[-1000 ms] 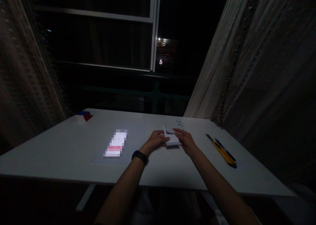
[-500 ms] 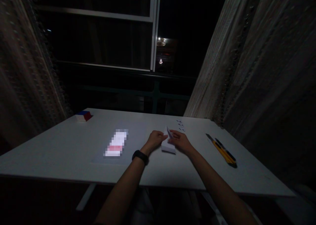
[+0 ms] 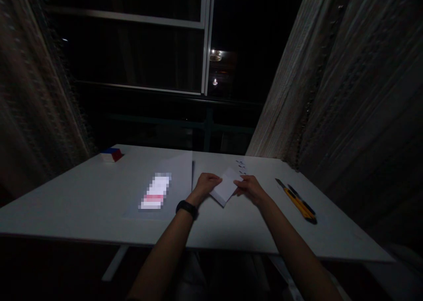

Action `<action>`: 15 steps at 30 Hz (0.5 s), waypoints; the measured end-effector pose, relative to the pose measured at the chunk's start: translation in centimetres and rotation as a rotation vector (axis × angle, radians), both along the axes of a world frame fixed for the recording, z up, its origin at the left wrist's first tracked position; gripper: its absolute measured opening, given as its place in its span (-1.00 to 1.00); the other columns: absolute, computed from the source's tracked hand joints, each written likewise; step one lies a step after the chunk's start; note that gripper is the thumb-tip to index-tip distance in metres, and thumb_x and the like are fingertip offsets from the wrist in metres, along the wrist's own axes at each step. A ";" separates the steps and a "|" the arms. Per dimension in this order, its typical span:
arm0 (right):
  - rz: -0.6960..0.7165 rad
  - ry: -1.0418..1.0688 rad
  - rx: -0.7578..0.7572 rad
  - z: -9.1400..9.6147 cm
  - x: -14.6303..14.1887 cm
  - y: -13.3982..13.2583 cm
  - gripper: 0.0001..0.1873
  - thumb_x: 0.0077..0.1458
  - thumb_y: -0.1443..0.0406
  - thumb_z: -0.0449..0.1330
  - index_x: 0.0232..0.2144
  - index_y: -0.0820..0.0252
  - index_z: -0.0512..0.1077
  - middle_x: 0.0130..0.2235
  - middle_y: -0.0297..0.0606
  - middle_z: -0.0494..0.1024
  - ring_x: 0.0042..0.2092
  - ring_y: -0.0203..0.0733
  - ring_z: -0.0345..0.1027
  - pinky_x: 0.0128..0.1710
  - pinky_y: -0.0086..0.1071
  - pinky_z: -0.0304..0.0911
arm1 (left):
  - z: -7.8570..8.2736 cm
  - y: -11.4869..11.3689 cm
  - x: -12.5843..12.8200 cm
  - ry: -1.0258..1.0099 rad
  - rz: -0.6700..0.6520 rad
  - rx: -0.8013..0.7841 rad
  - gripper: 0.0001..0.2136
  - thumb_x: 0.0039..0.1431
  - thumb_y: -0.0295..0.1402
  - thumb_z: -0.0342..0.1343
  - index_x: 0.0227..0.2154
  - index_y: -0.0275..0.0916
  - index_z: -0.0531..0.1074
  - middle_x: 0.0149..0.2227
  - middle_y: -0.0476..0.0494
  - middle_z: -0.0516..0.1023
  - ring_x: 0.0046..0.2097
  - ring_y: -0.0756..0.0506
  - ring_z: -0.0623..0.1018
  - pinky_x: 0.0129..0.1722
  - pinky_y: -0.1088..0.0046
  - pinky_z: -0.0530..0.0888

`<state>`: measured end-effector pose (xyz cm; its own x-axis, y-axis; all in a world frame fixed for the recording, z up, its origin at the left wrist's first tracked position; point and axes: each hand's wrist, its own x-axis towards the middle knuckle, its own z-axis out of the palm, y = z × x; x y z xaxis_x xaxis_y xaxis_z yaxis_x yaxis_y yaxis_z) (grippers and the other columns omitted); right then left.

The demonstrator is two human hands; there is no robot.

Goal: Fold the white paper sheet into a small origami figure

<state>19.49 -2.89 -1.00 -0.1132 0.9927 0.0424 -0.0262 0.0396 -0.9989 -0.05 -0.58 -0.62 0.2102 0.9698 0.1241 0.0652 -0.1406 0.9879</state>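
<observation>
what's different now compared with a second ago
The folded white paper has turned so one corner points toward the person. The large white sheet's right edge appears to have lifted off the table. Nothing was let go: left hand and right hand still hold the folded white paper. The yellow utility knife stayed put.

The scene is dimly lit, with the lower corners sunk in near-black. The strongest glow is given off by a screen (image 3: 156, 191) at 8 o'clock, its surface broken into coarse square blocks. A small lamp (image 3: 215, 55) is seen shining at 12 o'clock. The paper (image 3: 225, 188), toward 5 o'clock, is faintly lit, and a soft shadow is cast on the table (image 3: 72, 199) toward 6 o'clock. The curtain (image 3: 284, 89) at 2 o'clock is slanted by wide-angle distortion.
</observation>
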 end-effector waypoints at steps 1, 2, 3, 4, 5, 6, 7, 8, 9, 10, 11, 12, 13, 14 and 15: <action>-0.006 0.008 0.001 0.0 0.1 0.0 -0.70 -0.26 0.22 0.33 -0.49 0.39 0.48 -0.59 -0.11 0.53 -0.58 -0.16 0.42 -0.68 -0.47 0.25 | 0.1 0.0 0.0 -0.001 0.006 -0.012 -0.80 -0.19 -0.31 0.24 -0.54 -0.39 0.51 -0.57 -0.12 0.49 -0.53 0.02 0.39 -0.54 0.53 0.26; -0.011 0.015 -0.001 0.0 0.1 0.1 -0.71 -0.26 0.23 0.33 -0.49 0.39 0.48 -0.59 -0.10 0.53 -0.58 -0.16 0.42 -0.68 -0.47 0.25 | 0.1 -0.1 0.0 -0.011 0.008 -0.031 -0.79 -0.19 -0.31 0.25 -0.53 -0.39 0.51 -0.56 -0.13 0.49 -0.52 0.01 0.41 -0.53 0.53 0.27; -0.013 0.019 -0.004 0.0 0.2 0.1 -0.72 -0.25 0.23 0.33 -0.50 0.39 0.48 -0.59 -0.09 0.53 -0.58 -0.15 0.42 -0.68 -0.47 0.26 | 0.1 -0.2 -0.1 -0.031 0.003 -0.055 -0.79 -0.21 -0.31 0.26 -0.52 -0.39 0.51 -0.55 -0.14 0.50 -0.51 0.01 0.42 -0.52 0.52 0.28; -0.010 0.021 -0.008 0.1 0.2 0.1 -0.72 -0.25 0.24 0.33 -0.50 0.39 0.48 -0.59 -0.09 0.54 -0.58 -0.15 0.42 -0.67 -0.47 0.26 | 0.2 -0.2 -0.1 -0.058 -0.007 -0.082 -0.77 -0.23 -0.32 0.28 -0.51 -0.39 0.51 -0.54 -0.14 0.51 -0.50 0.00 0.43 -0.51 0.52 0.30; 0.000 0.023 -0.011 0.1 0.3 0.1 -0.72 -0.24 0.23 0.32 -0.50 0.39 0.48 -0.59 -0.09 0.54 -0.58 -0.15 0.43 -0.67 -0.47 0.26 | 0.2 -0.3 -0.2 -0.086 -0.020 -0.105 -0.76 -0.26 -0.33 0.30 -0.49 -0.39 0.50 -0.53 -0.15 0.51 -0.50 -0.01 0.44 -0.50 0.51 0.31; 0.021 0.024 -0.017 0.2 0.3 0.0 -0.71 -0.23 0.23 0.32 -0.49 0.39 0.48 -0.58 -0.08 0.54 -0.57 -0.15 0.43 -0.66 -0.47 0.27 | 0.2 -0.3 -0.2 -0.108 -0.034 -0.124 -0.75 -0.28 -0.34 0.31 -0.48 -0.40 0.50 -0.53 -0.15 0.51 -0.49 -0.02 0.45 -0.50 0.51 0.32; 0.054 0.024 -0.026 0.3 0.4 0.0 -0.70 -0.21 0.21 0.31 -0.48 0.40 0.49 -0.56 -0.07 0.55 -0.55 -0.14 0.44 -0.65 -0.46 0.28 | 0.2 -0.4 -0.3 -0.119 -0.044 -0.136 -0.74 -0.29 -0.36 0.32 -0.48 -0.40 0.50 -0.53 -0.15 0.51 -0.50 -0.02 0.45 -0.50 0.51 0.32; 0.096 0.022 -0.040 0.4 0.5 -0.1 -0.69 -0.18 0.19 0.30 -0.48 0.40 0.49 -0.55 -0.04 0.55 -0.54 -0.12 0.45 -0.64 -0.46 0.29 | 0.3 -0.4 -0.4 -0.119 -0.051 -0.140 -0.74 -0.30 -0.37 0.32 -0.48 -0.40 0.50 -0.53 -0.15 0.51 -0.50 -0.01 0.45 -0.51 0.51 0.31; 0.139 0.023 -0.054 0.5 0.6 -0.2 -0.67 -0.15 0.17 0.28 -0.47 0.41 0.49 -0.53 -0.02 0.56 -0.52 -0.11 0.46 -0.62 -0.45 0.30 | 0.3 -0.4 -0.4 -0.110 -0.055 -0.141 -0.75 -0.31 -0.38 0.32 -0.49 -0.41 0.50 -0.54 -0.15 0.51 -0.51 -0.01 0.44 -0.52 0.52 0.31; 0.177 0.025 -0.068 0.6 0.7 -0.3 -0.66 -0.13 0.15 0.26 -0.47 0.42 0.49 -0.52 0.00 0.56 -0.50 -0.10 0.47 -0.60 -0.43 0.31 | 0.3 -0.3 -0.5 -0.102 -0.051 -0.141 -0.76 -0.31 -0.38 0.32 -0.50 -0.41 0.50 -0.55 -0.14 0.50 -0.52 0.00 0.43 -0.52 0.52 0.30; 0.204 0.029 -0.080 0.7 0.8 -0.3 -0.65 -0.11 0.15 0.25 -0.47 0.42 0.48 -0.51 0.02 0.56 -0.48 -0.09 0.48 -0.58 -0.42 0.32 | 0.3 -0.3 -0.6 -0.096 -0.047 -0.142 -0.76 -0.32 -0.38 0.32 -0.51 -0.41 0.50 -0.56 -0.13 0.50 -0.53 0.01 0.42 -0.53 0.52 0.29; 0.221 0.036 -0.089 0.8 0.9 -0.4 -0.65 -0.11 0.15 0.25 -0.46 0.42 0.48 -0.50 0.02 0.56 -0.47 -0.08 0.48 -0.56 -0.42 0.33 | 0.3 -0.3 -0.6 -0.094 -0.043 -0.144 -0.76 -0.33 -0.39 0.32 -0.52 -0.41 0.50 -0.57 -0.12 0.49 -0.54 0.01 0.42 -0.53 0.52 0.28; 0.231 0.044 -0.095 1.0 0.9 -0.5 -0.66 -0.11 0.16 0.26 -0.46 0.42 0.48 -0.49 0.03 0.57 -0.46 -0.08 0.48 -0.55 -0.41 0.34 | 0.3 -0.2 -0.7 -0.094 -0.034 -0.148 -0.76 -0.34 -0.39 0.33 -0.52 -0.41 0.50 -0.57 -0.11 0.49 -0.54 0.01 0.42 -0.53 0.52 0.28; 0.241 0.051 -0.101 1.1 0.9 -0.6 -0.68 -0.11 0.18 0.26 -0.45 0.42 0.48 -0.48 0.03 0.57 -0.45 -0.08 0.49 -0.53 -0.41 0.35 | 0.3 -0.1 -0.7 -0.095 -0.025 -0.152 -0.75 -0.34 -0.39 0.33 -0.52 -0.41 0.50 -0.57 -0.11 0.49 -0.54 0.00 0.42 -0.52 0.51 0.29; 0.252 0.053 -0.107 1.2 1.0 -0.7 -0.69 -0.10 0.19 0.26 -0.43 0.43 0.48 -0.46 0.03 0.57 -0.44 -0.08 0.49 -0.51 -0.41 0.35 | 0.3 -0.1 -0.7 -0.096 -0.016 -0.156 -0.75 -0.35 -0.39 0.33 -0.52 -0.41 0.50 -0.57 -0.12 0.49 -0.53 0.00 0.42 -0.52 0.51 0.29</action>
